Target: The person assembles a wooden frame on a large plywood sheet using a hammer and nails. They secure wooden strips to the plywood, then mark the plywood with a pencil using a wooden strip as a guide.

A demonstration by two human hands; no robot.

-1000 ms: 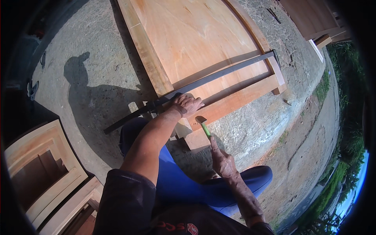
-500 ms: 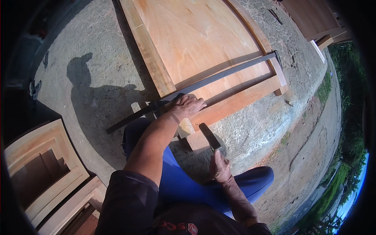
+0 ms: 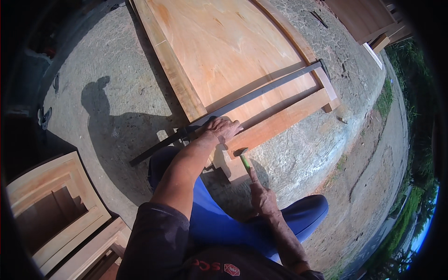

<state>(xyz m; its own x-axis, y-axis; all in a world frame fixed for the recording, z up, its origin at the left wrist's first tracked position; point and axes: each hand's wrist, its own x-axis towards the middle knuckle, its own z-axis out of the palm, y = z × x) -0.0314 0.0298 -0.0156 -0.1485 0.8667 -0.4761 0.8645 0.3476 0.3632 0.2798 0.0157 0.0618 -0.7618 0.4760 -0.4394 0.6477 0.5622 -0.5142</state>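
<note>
Outdoors on rough concrete ground [image 3: 107, 70], you sit low with both knees forward over a wooden door frame. At far left, one open wooden box frame [image 3: 53, 210] lies set aside, well apart from the work. Your left hand [image 3: 224, 129] lies palm down, fingers spread rather than clenched, pressing on one long dark metal bar clamp [image 3: 261, 93] where it meets the frame's near corner, apparently to keep the bar and joint from shifting under blows. The bar runs across the one large plywood door panel [image 3: 224, 46], its far end hooked over the opposite rail, which suggests it is there to draw the joint tight. One wooden bottom rail [image 3: 280, 123] runs parallel just below the bar. Your right hand [image 3: 262, 198] is clenched round one green-handled hammer [image 3: 243, 159], its head down at the rail's near end beside your left hand. Further boards [image 3: 368, 18] lie at upper right; their number cannot be told.
</note>
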